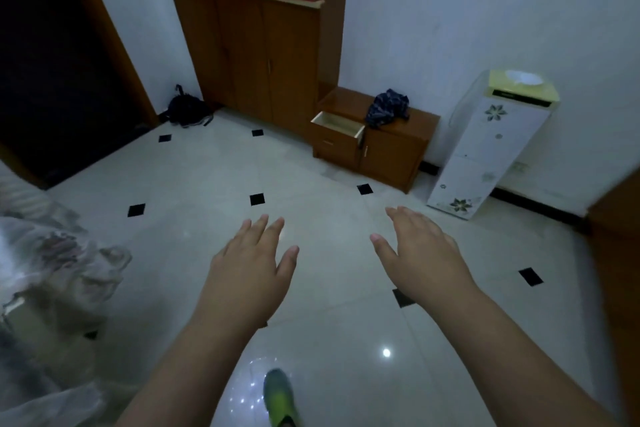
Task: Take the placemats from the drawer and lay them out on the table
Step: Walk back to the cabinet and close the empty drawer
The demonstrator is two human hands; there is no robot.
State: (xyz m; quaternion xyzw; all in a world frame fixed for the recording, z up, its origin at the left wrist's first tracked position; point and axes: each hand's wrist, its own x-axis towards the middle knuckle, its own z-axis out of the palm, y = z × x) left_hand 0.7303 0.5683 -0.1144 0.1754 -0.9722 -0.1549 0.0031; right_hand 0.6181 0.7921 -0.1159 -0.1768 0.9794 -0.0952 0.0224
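- The left hand (251,265) and right hand (420,248) are spread wide and hold nothing.
- The drawer (337,126) stands pulled out, far ahead.
- No placemats or table show, so laying out looks not yet done.

L grip (249,263) flat, empty | R grip (420,250) flat, empty | both arms fwd

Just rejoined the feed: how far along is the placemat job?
Done: the drawer of the low cabinet is pulled open. In hand: nothing; left hand and right hand are open and empty, away from it. Left: taking placemats out and laying them; none visible.
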